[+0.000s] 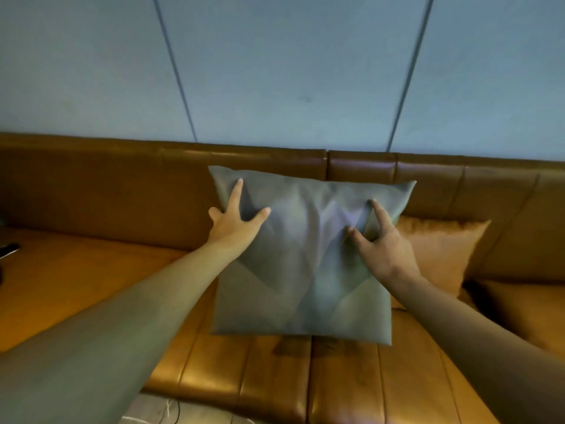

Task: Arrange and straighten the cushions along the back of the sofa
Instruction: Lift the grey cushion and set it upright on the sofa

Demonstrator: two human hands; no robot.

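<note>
On the seat, nearest edge: tan leather sofa [275,371] with stitched panels; a strip of pale floor shows below its front edge
Forearms: both bare, reaching forward from the lower corners
Task item: square grey-green fabric cushion [299,270], standing on the seat and leaning back against the sofa backrest, top edge tilted slightly down to the right
Left hand [234,223]: fingers spread wide, palm flat against the upper left part of the grey-green cushion, thumb hooked over its left edge; pressing, nothing enclosed
Right hand [385,246]: fingers partly spread on the upper right part of the same cushion, with a fold of fabric bunched between the fingertips; whether the fold is firmly pinched cannot be told
Second cushion: orange fabric cushion [443,249], just right of the grey-green one and partly behind it, leaning on the backrest
Far left: small dark object [9,249] at the seat edge, unidentifiable
Behind: pale blue panelled wall [290,71] with two dark seams
</note>
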